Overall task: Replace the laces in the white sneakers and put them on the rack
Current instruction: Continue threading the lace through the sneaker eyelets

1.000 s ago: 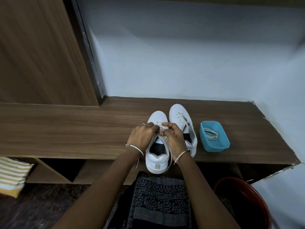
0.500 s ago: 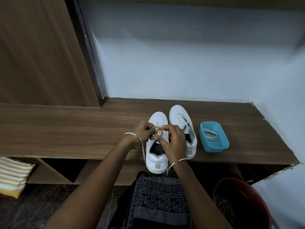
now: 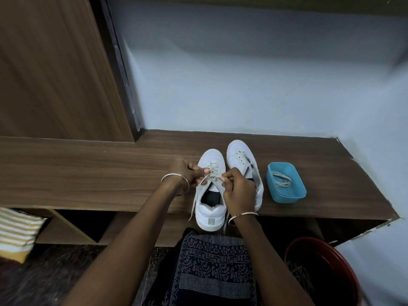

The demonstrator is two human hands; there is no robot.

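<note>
Two items to record: change, then count. Change against one second ago: on bench [image 3: 88, 173], over near sneaker [image 3: 209, 214], left hand [image 3: 185, 173] and right hand [image 3: 238, 186] no longer bunched knuckle to knuckle above the tongue but drawn apart sideways, each pinching one run of lace [image 3: 194, 202] between thumb and curled fingers. Lace pulled taut into a cross just below the rows already laced near the toe, loose ends trailing past the heel on both sides. Reads as one crossing just tightened: lacing of this sneaker under way, upper eyelets probably left to do. Far sneaker [image 3: 240, 151] just beside it on the right, toe toward the wall, mostly unlaced as far as visible. Rack step not begun; open compartments [image 3: 92, 219] under the bench likely the rack. Count, large to small: one bench; one red basin [image 3: 293, 250] at lower right, contents unclear; two sneakers, both on the bench top near its front edge; one blue tub [image 3: 287, 195] near the far sneaker, apart from it; two hands; one coil of laces [image 3: 281, 182] inside the tub, number not resolvable; two bangles [image 3: 175, 175], one per wrist.
</note>
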